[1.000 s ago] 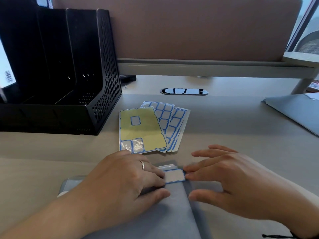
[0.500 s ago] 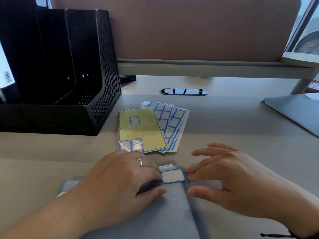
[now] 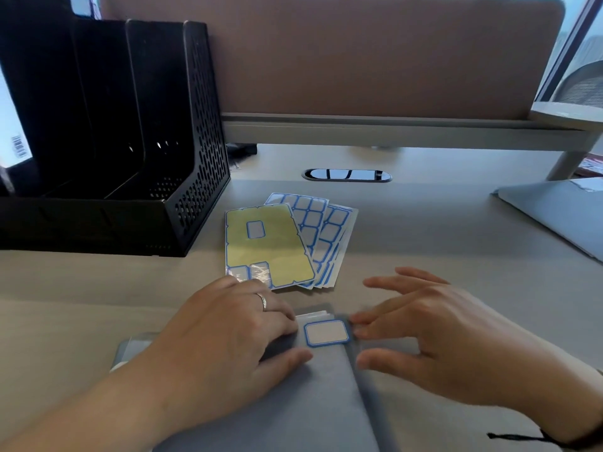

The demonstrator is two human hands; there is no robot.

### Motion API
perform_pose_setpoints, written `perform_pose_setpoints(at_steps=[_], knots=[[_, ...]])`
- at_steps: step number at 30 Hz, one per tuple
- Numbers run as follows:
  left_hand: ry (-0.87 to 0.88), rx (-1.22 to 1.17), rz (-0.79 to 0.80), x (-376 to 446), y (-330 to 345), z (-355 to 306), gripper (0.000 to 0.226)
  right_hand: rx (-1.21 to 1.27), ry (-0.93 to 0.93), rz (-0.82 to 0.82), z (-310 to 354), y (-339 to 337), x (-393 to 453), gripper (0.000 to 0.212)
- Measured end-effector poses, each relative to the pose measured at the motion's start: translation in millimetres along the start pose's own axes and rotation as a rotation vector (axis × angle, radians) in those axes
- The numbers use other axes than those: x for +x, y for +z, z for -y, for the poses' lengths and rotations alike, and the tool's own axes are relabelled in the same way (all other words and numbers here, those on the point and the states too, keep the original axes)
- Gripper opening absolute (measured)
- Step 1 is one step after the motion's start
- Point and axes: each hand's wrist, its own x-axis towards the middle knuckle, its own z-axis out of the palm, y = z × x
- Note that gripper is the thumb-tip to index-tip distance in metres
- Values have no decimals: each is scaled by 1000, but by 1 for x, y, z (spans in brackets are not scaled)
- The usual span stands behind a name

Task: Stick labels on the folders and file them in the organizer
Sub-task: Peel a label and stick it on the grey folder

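A grey folder (image 3: 293, 402) lies flat on the table (image 3: 440, 243) at the near edge, its far end pointing toward the label sheets. A white label (image 3: 327, 333) with a blue border sits on the top end of the folder, between the two hands. The left hand (image 3: 228, 337) lies palm down on the folder's left part, fingers straight and relaxed, gripping nothing; its fingertips end just left of the label, and a ring (image 3: 262, 301) shows on one finger. The right hand (image 3: 434, 334) rests on the right, fingers spread and nearly straight, holding nothing; two fingertips touch or nearly touch the label's right edge, though which cannot be told. A dark cord (image 3: 522, 437) circles the right wrist.

Just beyond the hands a fan of label sheets (image 3: 293, 243) lies on the table; the top sheet is mostly bare yellow backing with three labels left on it, and the sheets below show full rows of blue-bordered labels. To the left stands a black mesh organizer (image 3: 195, 141) with upright compartments. Another grey folder (image 3: 554, 213) lies at the right edge of the table. A brown partition (image 3: 375, 53) rises behind, with an oval cable slot (image 3: 347, 175) in the table in front of it.
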Motion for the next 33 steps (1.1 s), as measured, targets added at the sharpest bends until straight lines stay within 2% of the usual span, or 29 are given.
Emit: perform_pose_setpoints(at_steps=[3, 6, 8, 10, 13, 16, 18, 21, 23, 24, 25, 27, 29, 31, 33], knots=[[3, -5, 11, 0, 1, 0, 40, -3, -48, -50, 11, 6, 3, 56], [10, -6, 39, 1, 0, 1, 49, 20, -130, 69, 24, 14, 10, 67], [10, -12, 36, 2, -1, 1, 61, 58, -104, 151, 24, 13, 11, 70], [3, -5, 44, 2, -3, 1, 70, 50, -82, 151, 21, 9, 9, 69], [-12, 32, 72, 1, -6, -1, 73, 34, -51, 179, 14, 2, 4, 63], [-89, 21, 180, 4, -16, -6, 78, 39, -25, 202, 9, -6, 1, 60], [-141, 2, 298, 3, -20, -6, 77, 14, 6, 153, 4, -10, -3, 65], [-190, 36, 413, 4, -35, -8, 71, -56, 37, -31, 2, -10, -3, 63], [-235, 106, 459, -2, -49, -9, 69, 41, 6, -169, 8, -4, -2, 50], [-266, 144, 455, -7, -54, -8, 68, 185, -10, -197, 15, -3, -3, 41], [-303, 181, 438, -14, -59, -6, 68, 341, -20, -172, 25, -3, -3, 36], [-404, 219, 402, -35, -66, 1, 73, 497, -87, -5, 44, 0, -6, 38], [-559, 192, 380, -63, -67, 10, 79, 374, -172, 159, 58, 5, -7, 52], [-715, 116, 374, -92, -65, 17, 91, 229, -253, 220, 66, 12, -5, 65], [-778, 18, 321, -112, -61, 17, 94, 205, -237, 264, 70, 14, -3, 71]])
